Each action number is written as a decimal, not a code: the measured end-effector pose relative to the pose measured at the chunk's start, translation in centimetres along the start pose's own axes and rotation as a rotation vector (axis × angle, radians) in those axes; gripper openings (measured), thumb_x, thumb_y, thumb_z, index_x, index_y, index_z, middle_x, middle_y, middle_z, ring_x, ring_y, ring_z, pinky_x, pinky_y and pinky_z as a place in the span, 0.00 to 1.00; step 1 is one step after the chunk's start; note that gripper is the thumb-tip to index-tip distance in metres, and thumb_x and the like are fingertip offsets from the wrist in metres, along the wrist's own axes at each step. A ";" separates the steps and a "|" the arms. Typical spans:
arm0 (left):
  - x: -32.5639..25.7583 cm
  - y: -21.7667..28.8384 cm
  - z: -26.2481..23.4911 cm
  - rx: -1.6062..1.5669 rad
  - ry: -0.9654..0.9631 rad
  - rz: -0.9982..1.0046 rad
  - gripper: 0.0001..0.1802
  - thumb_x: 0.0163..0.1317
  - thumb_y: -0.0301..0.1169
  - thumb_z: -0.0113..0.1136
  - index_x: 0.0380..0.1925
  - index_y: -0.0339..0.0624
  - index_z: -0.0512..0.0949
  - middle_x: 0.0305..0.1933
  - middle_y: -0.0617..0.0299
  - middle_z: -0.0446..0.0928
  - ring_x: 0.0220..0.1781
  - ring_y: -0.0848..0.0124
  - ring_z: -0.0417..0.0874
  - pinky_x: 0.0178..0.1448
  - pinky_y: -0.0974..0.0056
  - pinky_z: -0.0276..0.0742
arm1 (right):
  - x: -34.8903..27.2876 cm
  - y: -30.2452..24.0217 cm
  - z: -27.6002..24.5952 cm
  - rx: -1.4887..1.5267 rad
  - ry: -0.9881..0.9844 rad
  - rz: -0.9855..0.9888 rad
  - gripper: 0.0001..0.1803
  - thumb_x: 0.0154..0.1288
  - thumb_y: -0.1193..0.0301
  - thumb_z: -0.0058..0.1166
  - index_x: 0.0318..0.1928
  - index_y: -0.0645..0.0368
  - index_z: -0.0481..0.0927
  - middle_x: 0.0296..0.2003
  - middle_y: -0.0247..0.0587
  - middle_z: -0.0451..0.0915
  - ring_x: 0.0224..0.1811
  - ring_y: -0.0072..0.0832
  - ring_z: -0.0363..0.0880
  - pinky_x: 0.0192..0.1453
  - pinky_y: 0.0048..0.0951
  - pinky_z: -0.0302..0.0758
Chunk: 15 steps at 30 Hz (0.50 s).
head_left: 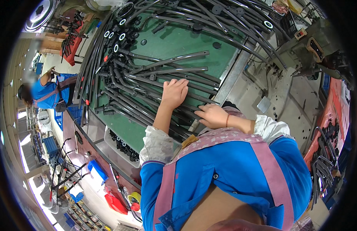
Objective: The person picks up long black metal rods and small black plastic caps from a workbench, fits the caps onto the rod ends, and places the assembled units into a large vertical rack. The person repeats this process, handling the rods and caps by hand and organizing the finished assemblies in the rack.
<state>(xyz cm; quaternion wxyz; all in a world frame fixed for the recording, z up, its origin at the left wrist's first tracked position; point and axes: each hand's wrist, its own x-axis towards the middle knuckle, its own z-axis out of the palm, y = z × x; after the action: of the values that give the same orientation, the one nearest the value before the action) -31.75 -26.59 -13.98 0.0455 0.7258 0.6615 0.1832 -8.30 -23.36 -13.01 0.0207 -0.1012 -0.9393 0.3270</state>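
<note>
A pile of long black metal tubes (168, 71) with dark plastic joint pieces at one end lies across a green-topped workbench (153, 35). My left hand (174, 93) is over the middle of the pile, its fingers bent and closed around a tube there. Closer to my body, my right hand (213, 116) grips the end of a tube near the bench edge, fingers curled. Parts of the held tubes are hidden under my hands and among the other tubes.
More black tubes (209, 25) stretch across the far side of the bench. A bin of small black parts (122, 144) stands at its left. A grey machine (315, 48) is at the right, beside a red-covered surface (320, 142) with dark parts. Another person (51, 94) stands far left.
</note>
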 end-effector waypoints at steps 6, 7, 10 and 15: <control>0.1 -0.6 0.8 0.184 -0.221 -0.106 0.10 0.62 0.37 0.55 0.37 0.45 0.79 0.42 0.65 0.78 0.45 0.62 0.76 0.47 0.55 0.66 | -0.6 0.5 0.1 0.050 0.135 -0.010 0.19 0.58 0.65 0.56 0.49 0.59 0.79 0.46 0.50 0.79 0.48 0.47 0.78 0.53 0.44 0.74; -0.3 -0.7 0.8 0.136 -0.207 -0.131 0.10 0.61 0.37 0.57 0.36 0.44 0.78 0.42 0.63 0.77 0.46 0.61 0.76 0.48 0.54 0.67 | -0.7 0.6 0.1 0.067 0.147 0.000 0.18 0.58 0.65 0.56 0.48 0.59 0.80 0.47 0.51 0.78 0.48 0.47 0.78 0.54 0.44 0.74; -0.6 -0.1 0.7 0.012 0.018 -0.205 0.18 0.55 0.39 0.63 0.42 0.42 0.75 0.48 0.59 0.74 0.51 0.56 0.74 0.56 0.51 0.66 | -1.1 0.7 0.2 0.113 0.182 0.029 0.18 0.58 0.66 0.56 0.48 0.60 0.80 0.50 0.53 0.77 0.50 0.48 0.78 0.56 0.44 0.74; 1.1 0.8 -0.4 0.201 0.096 -0.187 0.38 0.52 0.43 0.67 0.61 0.42 0.67 0.62 0.52 0.68 0.65 0.53 0.67 0.73 0.39 0.48 | -1.1 0.6 -0.5 0.129 0.208 0.044 0.17 0.58 0.66 0.56 0.47 0.60 0.80 0.52 0.54 0.76 0.50 0.49 0.77 0.57 0.44 0.73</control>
<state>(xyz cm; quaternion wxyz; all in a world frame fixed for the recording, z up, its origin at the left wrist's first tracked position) -31.03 -25.69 -13.09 -0.0422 0.6523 0.7426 0.1456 -7.04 -22.84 -12.91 0.1171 -0.1536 -0.9068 0.3747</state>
